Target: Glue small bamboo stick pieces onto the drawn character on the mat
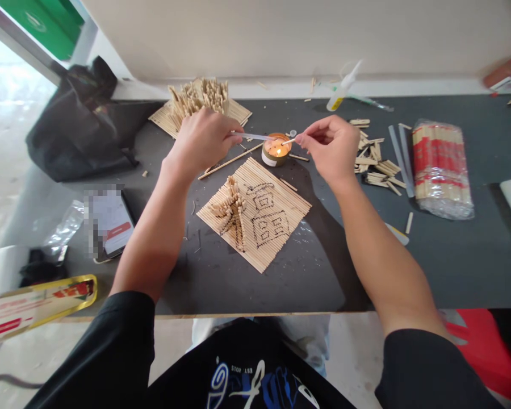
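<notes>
beside the right grip [333,146], a candle [275,151] burns.

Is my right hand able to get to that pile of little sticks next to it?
Probably yes: the pile lies close beside your right hand with nothing seen blocking it, though your fingers already pinch a stick.

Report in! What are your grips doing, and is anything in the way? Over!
Left grip: translucent stick, tip over lit candle. Right grip: small wooden stick, end over candle too. Stick mat: nearer the body, some sticks raised. Nothing seen blocking either grip.
</notes>
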